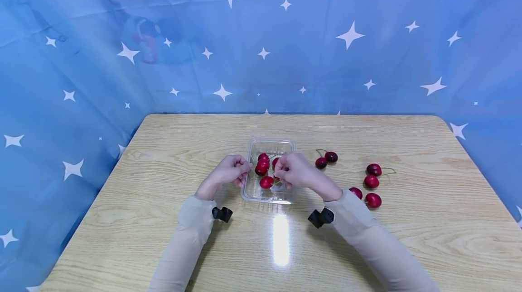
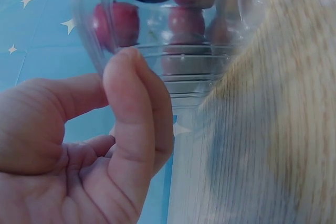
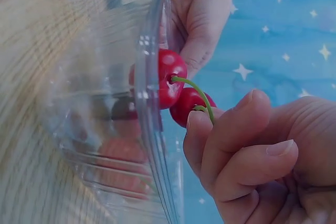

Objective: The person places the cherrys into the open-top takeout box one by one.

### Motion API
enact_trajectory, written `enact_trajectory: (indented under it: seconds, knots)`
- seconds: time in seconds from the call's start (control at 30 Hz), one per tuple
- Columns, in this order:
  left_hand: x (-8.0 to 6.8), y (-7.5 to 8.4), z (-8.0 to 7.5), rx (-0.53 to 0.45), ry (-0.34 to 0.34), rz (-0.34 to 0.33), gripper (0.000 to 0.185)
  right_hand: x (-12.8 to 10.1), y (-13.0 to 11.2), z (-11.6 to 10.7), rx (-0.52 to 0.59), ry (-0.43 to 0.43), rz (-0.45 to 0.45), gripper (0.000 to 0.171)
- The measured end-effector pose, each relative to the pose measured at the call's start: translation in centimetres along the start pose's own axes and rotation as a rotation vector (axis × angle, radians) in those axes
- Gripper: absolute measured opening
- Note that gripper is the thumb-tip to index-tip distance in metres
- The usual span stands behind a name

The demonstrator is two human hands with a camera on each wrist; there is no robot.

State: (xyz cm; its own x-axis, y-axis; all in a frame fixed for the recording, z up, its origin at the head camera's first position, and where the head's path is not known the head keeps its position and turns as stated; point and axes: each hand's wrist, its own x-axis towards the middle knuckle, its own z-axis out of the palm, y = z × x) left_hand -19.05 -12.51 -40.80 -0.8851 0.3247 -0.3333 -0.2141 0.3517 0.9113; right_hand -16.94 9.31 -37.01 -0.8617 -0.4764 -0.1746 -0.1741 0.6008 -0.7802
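Two hands: left [image 1: 228, 172] grips clear tray [image 1: 270, 145]; right [image 1: 295, 170] pinches glossy red cherries' [image 3: 178, 90] stem.

Both forearms, in pale sleeves, reach forward and converge, with a black wrist mount under each. Left hand [image 1: 229, 172]: fingers curled inward, tips pointing toward the right hand, thumb bent across them [image 2: 134, 124]. Right hand [image 1: 294, 169]: knuckles up, fingers [image 3: 231, 140] curled, wrist slightly raised. The two hands lie near each other, not touching.
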Motion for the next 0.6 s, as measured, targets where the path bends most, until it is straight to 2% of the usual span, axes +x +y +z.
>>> enact_trajectory:
  seconds: [0.6]
  knots:
    - [0.1, -0.1, -0.1, 0.008, -0.001, 0.012, 0.015, 1.1, 0.3, 1.6, -0.016, -0.052, -0.033, 0.013]
